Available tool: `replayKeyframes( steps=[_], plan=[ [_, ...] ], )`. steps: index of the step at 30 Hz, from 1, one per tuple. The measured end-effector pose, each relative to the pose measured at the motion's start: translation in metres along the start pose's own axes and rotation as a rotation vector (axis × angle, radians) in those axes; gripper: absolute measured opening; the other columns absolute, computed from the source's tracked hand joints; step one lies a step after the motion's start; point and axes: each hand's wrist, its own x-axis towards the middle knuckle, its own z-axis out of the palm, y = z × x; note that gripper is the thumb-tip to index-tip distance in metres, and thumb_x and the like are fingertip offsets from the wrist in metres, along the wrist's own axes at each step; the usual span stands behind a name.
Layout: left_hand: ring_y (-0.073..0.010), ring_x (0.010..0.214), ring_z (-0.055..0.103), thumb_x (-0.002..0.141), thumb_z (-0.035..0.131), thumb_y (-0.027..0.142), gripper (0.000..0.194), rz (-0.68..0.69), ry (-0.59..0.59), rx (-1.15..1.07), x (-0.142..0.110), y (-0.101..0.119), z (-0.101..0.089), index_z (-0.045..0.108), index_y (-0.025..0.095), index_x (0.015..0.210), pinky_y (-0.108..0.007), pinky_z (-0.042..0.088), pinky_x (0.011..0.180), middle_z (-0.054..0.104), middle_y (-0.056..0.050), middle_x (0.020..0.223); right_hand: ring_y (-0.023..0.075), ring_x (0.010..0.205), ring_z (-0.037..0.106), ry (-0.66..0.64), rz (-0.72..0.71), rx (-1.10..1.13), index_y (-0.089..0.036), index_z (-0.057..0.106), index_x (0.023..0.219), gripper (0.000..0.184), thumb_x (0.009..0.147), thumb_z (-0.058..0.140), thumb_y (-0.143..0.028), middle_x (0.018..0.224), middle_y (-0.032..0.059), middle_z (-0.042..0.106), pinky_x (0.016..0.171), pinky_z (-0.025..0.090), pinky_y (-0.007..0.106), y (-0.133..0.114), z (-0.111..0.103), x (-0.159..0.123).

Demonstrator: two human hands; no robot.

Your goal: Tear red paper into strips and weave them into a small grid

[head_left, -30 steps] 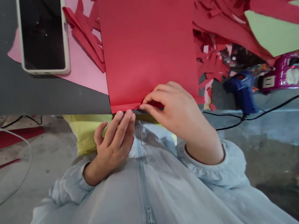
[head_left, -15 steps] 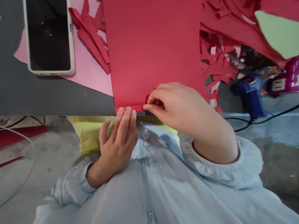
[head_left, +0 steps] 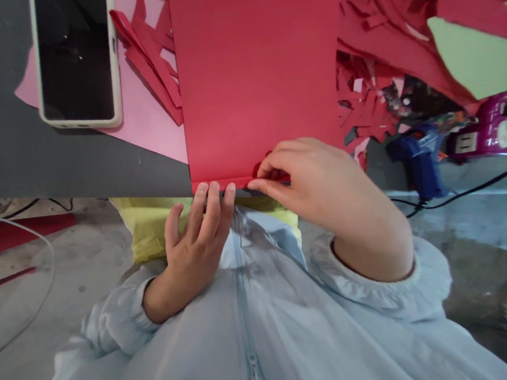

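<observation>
A large sheet of red paper (head_left: 254,80) lies at the table's near edge, with a narrow folded strip (head_left: 235,181) along its bottom border. My left hand (head_left: 199,243) has its fingers spread, and the fingertips rest on that strip near the left corner. Farther right, my right hand (head_left: 317,179) pinches the folded edge between thumb and forefinger. The other fingers of the right hand are curled, and part of the strip is hidden behind them.
At the left a phone (head_left: 75,63) lies on pink paper (head_left: 151,127) beside red scraps (head_left: 154,75). Red offcuts (head_left: 389,24) and a pale green sheet (head_left: 479,58) are at the right. Near them are a blue glue gun (head_left: 425,163), its cord and a purple device (head_left: 487,127).
My right hand has slid a little to the right along the folded edge. The fingers of my left hand have spread slightly wider. The whole view has shifted slightly.
</observation>
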Motion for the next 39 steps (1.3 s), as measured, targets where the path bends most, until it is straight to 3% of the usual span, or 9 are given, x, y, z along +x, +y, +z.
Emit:
replayKeyframes(
  steps=[5, 11, 16, 20, 24, 29, 33, 39],
  plan=[
    [-0.0178, 0.118, 0.07, 0.095, 0.065, 0.022, 0.041, 0.004, -0.014, 0.019, 0.002, 0.002, 0.0, 0.063, 0.02, 0.136, -0.031, 0.018, 0.125, 0.075, -0.007, 0.126, 0.0255, 0.089, 0.068, 0.104, 0.004, 0.047, -0.022, 0.078, 0.087, 0.016, 0.092, 0.065, -0.03, 0.092, 0.0073, 0.076, 0.079, 0.048, 0.038, 0.019, -0.001, -0.014],
    [-0.0209, 0.118, 0.069, 0.094, 0.066, 0.023, 0.043, 0.01, -0.025, 0.027, 0.003, 0.001, 0.0, 0.063, 0.018, 0.136, -0.034, 0.024, 0.122, 0.074, -0.01, 0.126, 0.0269, 0.087, 0.069, 0.196, 0.122, 0.215, -0.025, 0.078, 0.077, 0.019, 0.091, 0.067, -0.033, 0.087, 0.0078, 0.075, 0.08, 0.051, 0.041, 0.034, -0.009, -0.026],
    [-0.0235, 0.121, 0.068, 0.096, 0.062, 0.025, 0.047, -0.008, -0.048, 0.031, 0.001, 0.002, 0.001, 0.057, 0.022, 0.143, -0.039, 0.031, 0.118, 0.072, -0.011, 0.13, 0.0266, 0.084, 0.068, 0.198, 0.173, 0.252, -0.025, 0.075, 0.072, 0.016, 0.087, 0.072, -0.031, 0.084, 0.0059, 0.074, 0.079, 0.05, 0.041, 0.045, -0.008, -0.03],
    [-0.0272, 0.126, 0.065, 0.097, 0.061, 0.024, 0.058, -0.077, -0.08, -0.091, -0.001, 0.003, 0.002, 0.046, 0.029, 0.153, -0.045, 0.033, 0.118, 0.069, -0.011, 0.135, 0.0256, 0.084, 0.067, 0.159, 0.204, 0.249, -0.025, 0.073, 0.07, 0.019, 0.087, 0.071, -0.033, 0.086, 0.0057, 0.075, 0.083, 0.047, 0.041, 0.049, -0.004, -0.027],
    [-0.0283, 0.126, 0.065, 0.096, 0.064, 0.027, 0.056, -0.06, -0.071, -0.06, 0.0, 0.005, 0.0, 0.051, 0.028, 0.15, -0.046, 0.035, 0.118, 0.068, -0.013, 0.134, 0.0244, 0.081, 0.065, 0.12, 0.243, 0.185, -0.024, 0.07, 0.066, 0.025, 0.088, 0.069, -0.036, 0.082, 0.0051, 0.074, 0.076, 0.044, 0.038, 0.048, -0.003, -0.024],
    [-0.0265, 0.122, 0.067, 0.094, 0.068, 0.033, 0.054, -0.009, -0.071, 0.11, 0.007, 0.009, -0.002, 0.054, 0.032, 0.146, -0.047, 0.047, 0.11, 0.068, -0.01, 0.129, 0.0229, 0.077, 0.062, 0.128, 0.274, 0.12, -0.023, 0.069, 0.063, 0.026, 0.086, 0.07, -0.036, 0.077, 0.0049, 0.071, 0.072, 0.04, 0.036, 0.046, -0.001, -0.022],
    [-0.0292, 0.115, 0.069, 0.09, 0.074, 0.039, 0.062, 0.036, -0.036, 0.191, 0.011, 0.011, -0.002, 0.053, 0.033, 0.148, -0.048, 0.054, 0.102, 0.067, -0.014, 0.124, 0.0228, 0.077, 0.06, 0.16, 0.25, 0.092, -0.023, 0.07, 0.064, 0.027, 0.087, 0.068, -0.036, 0.078, 0.0055, 0.07, 0.072, 0.04, 0.036, 0.045, 0.002, -0.022],
    [-0.0298, 0.115, 0.067, 0.09, 0.074, 0.04, 0.061, 0.052, -0.106, 0.151, 0.019, 0.014, -0.009, 0.055, 0.03, 0.146, -0.053, 0.052, 0.106, 0.067, -0.014, 0.122, 0.0232, 0.078, 0.06, 0.168, 0.222, 0.064, -0.023, 0.07, 0.065, 0.027, 0.088, 0.068, -0.037, 0.079, 0.0065, 0.07, 0.073, 0.041, 0.037, 0.047, 0.005, -0.021]
  ],
)
